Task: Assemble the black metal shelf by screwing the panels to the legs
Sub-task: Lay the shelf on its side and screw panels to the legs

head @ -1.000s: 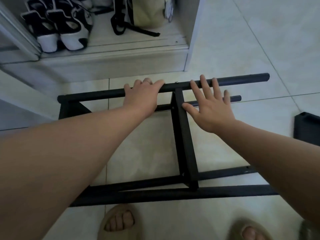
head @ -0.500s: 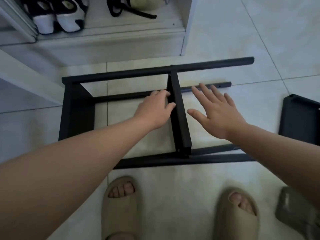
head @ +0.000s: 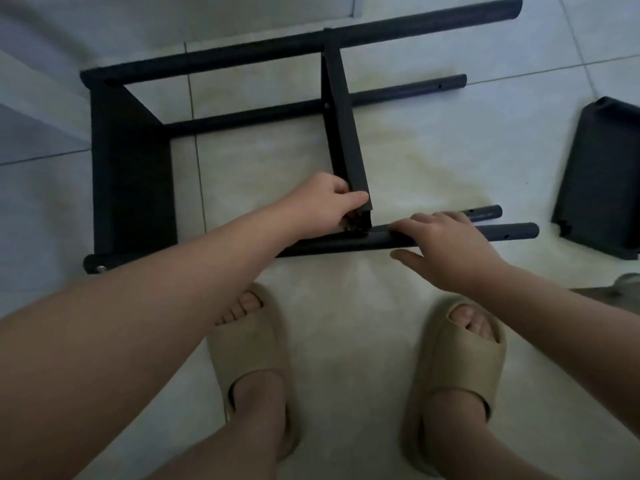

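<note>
The black metal shelf frame lies on its side on the tiled floor. One end panel (head: 131, 174) stands at the left, joined to four tube legs. A middle panel (head: 341, 123) runs from the far leg (head: 311, 39) to the near leg (head: 450, 237). My left hand (head: 325, 206) grips the near end of the middle panel, thumb on its right face. My right hand (head: 446, 244) lies over the near leg just right of that joint, fingers straight on top and thumb spread out below the tube.
A loose black panel (head: 602, 174) lies on the floor at the right. A grey object (head: 623, 284) shows at the right edge. My feet in beige slippers (head: 252, 362) stand just in front of the frame. A pale cabinet base crosses the top edge.
Both hands came down from the far leg to the near side. The left hand now grips the middle panel's near end, and the right hand has settled on the near leg.
</note>
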